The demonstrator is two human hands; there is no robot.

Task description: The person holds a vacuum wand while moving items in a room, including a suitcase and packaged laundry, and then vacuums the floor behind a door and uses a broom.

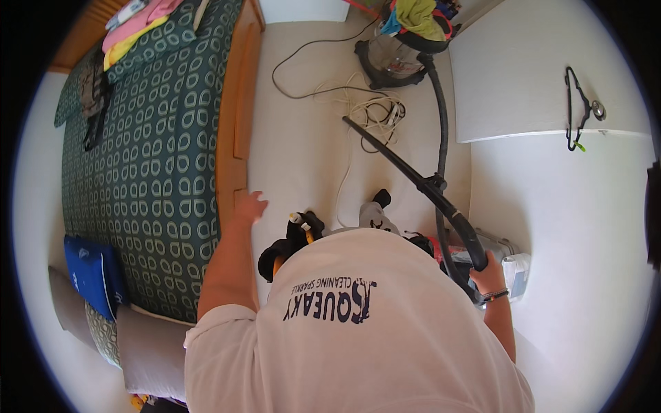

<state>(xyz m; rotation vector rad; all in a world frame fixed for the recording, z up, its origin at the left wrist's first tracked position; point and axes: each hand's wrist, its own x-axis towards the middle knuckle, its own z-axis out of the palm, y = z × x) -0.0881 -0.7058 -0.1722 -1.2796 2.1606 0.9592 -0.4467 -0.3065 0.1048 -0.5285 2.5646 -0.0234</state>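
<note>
In the head view my right hand grips the curved black handle end of a vacuum cleaner wand, whose far tip points up and left over the floor. A black hose runs from the wand area to a canister vacuum cleaner with cloths lying on top. My left hand is beside the wooden bed frame, with fingers apart and nothing in it. Cream and black cables lie tangled on the floor beneath the wand's tip.
A bed with a green patterned cover stands on the left, with a blue bag-like item and pillows. A black hanger hangs at a door knob on the right. Several items, including a grey case, sit by the right wall.
</note>
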